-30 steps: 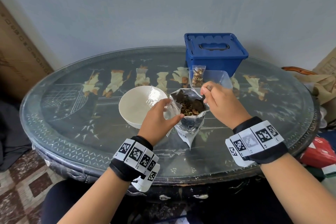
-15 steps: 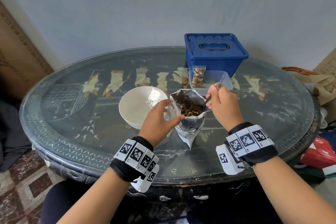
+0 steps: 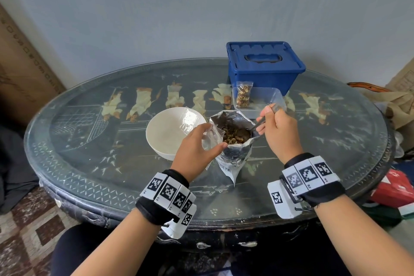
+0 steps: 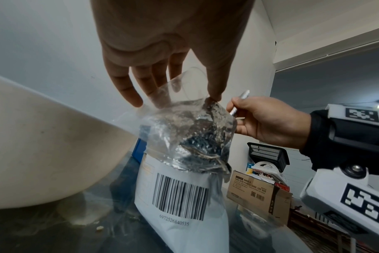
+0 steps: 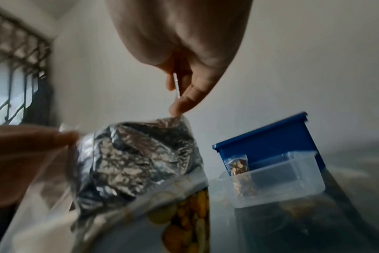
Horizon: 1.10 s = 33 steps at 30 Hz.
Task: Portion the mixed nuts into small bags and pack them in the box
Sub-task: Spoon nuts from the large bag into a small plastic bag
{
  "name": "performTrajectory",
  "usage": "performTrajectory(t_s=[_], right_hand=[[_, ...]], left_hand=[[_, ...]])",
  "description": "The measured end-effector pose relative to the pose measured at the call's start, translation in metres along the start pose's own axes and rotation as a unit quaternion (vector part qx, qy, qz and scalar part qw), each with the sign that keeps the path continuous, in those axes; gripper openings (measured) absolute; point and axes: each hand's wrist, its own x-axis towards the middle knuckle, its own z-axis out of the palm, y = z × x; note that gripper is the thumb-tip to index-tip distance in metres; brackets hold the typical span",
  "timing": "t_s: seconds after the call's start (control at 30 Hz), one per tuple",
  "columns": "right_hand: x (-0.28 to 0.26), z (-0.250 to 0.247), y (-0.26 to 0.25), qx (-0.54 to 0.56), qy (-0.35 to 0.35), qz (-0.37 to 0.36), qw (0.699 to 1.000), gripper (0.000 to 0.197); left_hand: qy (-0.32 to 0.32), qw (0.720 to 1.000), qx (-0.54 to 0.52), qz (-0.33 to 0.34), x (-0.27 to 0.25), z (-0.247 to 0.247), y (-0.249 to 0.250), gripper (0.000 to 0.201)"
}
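An open foil bag of mixed nuts (image 3: 233, 141) (image 4: 184, 188) (image 5: 136, 157) stands mid-table. My left hand (image 3: 197, 148) (image 4: 162, 68) pinches a small clear bag (image 3: 210, 139) (image 4: 184, 95) open against the foil bag's left rim. My right hand (image 3: 277, 127) (image 4: 268, 119) (image 5: 184, 68) grips a metal spoon (image 3: 262, 120) (image 5: 176, 85) whose bowl dips into the nuts. One filled small bag (image 3: 243, 95) (image 5: 238, 169) stands in a clear plastic box (image 3: 268, 94) (image 5: 292, 179) behind.
A white bowl (image 3: 170, 132) (image 4: 43, 137) with clear bags inside sits left of the foil bag. A blue lidded bin (image 3: 264, 65) (image 5: 270, 142) stands at the back. The oval glass-topped table (image 3: 89, 163) has cartons and clutter beside it.
My right hand has drawn back toward me and tilted up, with the spoon still in the foil bag. The left hand has stayed put.
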Motion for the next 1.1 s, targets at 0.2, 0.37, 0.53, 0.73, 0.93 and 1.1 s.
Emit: performTrajectory(t_s=[0.2,0.37,0.53,0.73,0.93,1.1], right_hand=[[-0.002,0.005,0.0,-0.039,-0.011,-0.026,0.999,0.032],[0.003,0.006,-0.003,0.044,0.026,0.047,0.998,0.034],[0.005,0.01,-0.006,0.011,-0.003,0.041,0.999,0.033],[0.004,0.009,-0.009,0.015,-0.009,0.051,0.999,0.033],[0.005,0.007,-0.011,0.033,-0.024,0.062,0.997,0.029],[0.008,0.009,-0.011,0.031,-0.023,0.094,0.995,0.034]], left_hand=[[0.005,1.0,-0.009,-0.002,-0.001,0.0,0.001,0.058],[0.001,1.0,-0.008,-0.005,-0.002,-0.001,0.003,0.059],[-0.002,1.0,-0.008,-0.009,-0.001,-0.002,0.002,0.059],[-0.004,1.0,-0.006,-0.009,-0.002,-0.003,0.001,0.059],[-0.002,1.0,-0.008,-0.009,-0.002,-0.002,0.002,0.058],[-0.002,1.0,-0.009,-0.012,-0.002,-0.002,0.003,0.058]])
